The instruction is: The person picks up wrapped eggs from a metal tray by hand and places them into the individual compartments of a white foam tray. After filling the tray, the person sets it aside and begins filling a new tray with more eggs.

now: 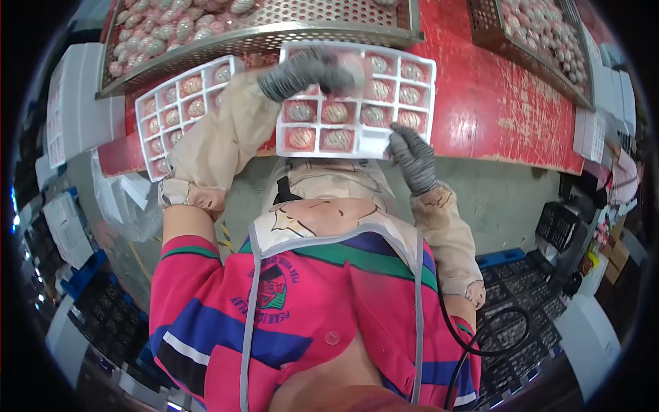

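A white compartment tray point(434, 103) lies in front of me on the red table, most visible cells holding an egg-shaped piece in clear film with pinkish and grey-green streaks. Over its upper part, my left hand point(312, 72) in a grey knit glove is closed around a wrapped egg point(353, 74), both blurred. My right hand point(413, 158), also gloved, rests at the tray's lower right corner, fingers stretched over the edge with nothing visible between them. It hides the corner cell. Beside it, one bottom-row cell point(373, 143) is bare.
Behind the tray stands a perforated metal bin point(274, 33) heaped with wrapped eggs, and another metal bin point(522, 58) is at the right. A second egg tray point(147, 141) lies tilted at the left. The red table point(480, 130) has scratched paint; black crates point(522, 302) stand on the floor.
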`<state>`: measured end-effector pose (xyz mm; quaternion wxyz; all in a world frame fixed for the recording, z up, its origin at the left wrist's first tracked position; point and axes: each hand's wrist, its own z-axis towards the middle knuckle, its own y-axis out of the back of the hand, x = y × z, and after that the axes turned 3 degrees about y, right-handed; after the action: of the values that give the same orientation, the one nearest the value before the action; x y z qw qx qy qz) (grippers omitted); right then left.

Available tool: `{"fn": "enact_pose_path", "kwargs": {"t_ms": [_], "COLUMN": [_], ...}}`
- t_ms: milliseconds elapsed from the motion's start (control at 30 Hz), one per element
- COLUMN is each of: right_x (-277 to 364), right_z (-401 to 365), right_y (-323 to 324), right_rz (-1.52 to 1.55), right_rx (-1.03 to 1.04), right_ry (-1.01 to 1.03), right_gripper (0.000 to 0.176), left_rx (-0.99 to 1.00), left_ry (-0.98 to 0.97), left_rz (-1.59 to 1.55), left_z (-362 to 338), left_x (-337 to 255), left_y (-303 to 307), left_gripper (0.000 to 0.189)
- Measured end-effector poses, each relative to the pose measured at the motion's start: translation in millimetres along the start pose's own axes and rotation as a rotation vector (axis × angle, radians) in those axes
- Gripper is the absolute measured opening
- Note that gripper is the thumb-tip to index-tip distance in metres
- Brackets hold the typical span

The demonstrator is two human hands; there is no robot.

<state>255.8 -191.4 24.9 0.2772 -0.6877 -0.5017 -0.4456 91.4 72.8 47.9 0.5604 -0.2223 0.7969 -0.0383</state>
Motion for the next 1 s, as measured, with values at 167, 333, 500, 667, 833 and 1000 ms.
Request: {"fn": "enact_pose_path", "kwargs": {"t_ms": [167,333,500,667,833,1000], "right_x": [20.4,15.7,-14.0,5.7,-9.0,-3.0], "right_z": [-9.8,-2.9,-3.6,12.6,10.5,21.3], "right_y": [-2.6,-6.9,8.6,30.7,25.0,17.8], "right_rz": [0.01,-0.528,-0.682,-1.102,-1.105,-1.29], "right_rx": [0.05,0.047,0.06,0.303,0.169,0.365], "right_ry": [0.213,0.131,0.103,0.063,0.514,0.398], "right_gripper": [0.049,0.043,0.043,0.05,0.04,0.045], "left_rx": [0.208,-0.029,-0.484,-0.506,-0.463,-0.285], "left_ry": [0.206,0.158,0.203,0.118,0.011,0.018], "left_rz": [0.382,0.682,0.761,0.807,1.0,1.321], "left_z": [12.0,17.1,-6.9,-14.1,-5.2,0.4], "left_x": [43.3,62.9,92.7,110.7,115.6,108.2], "left_y": [-67.1,-92.1,-127.7,-134.4,-130.0,-117.2], "left_gripper": [0.039,0.049,0.067,0.062,0.043,0.026]}}
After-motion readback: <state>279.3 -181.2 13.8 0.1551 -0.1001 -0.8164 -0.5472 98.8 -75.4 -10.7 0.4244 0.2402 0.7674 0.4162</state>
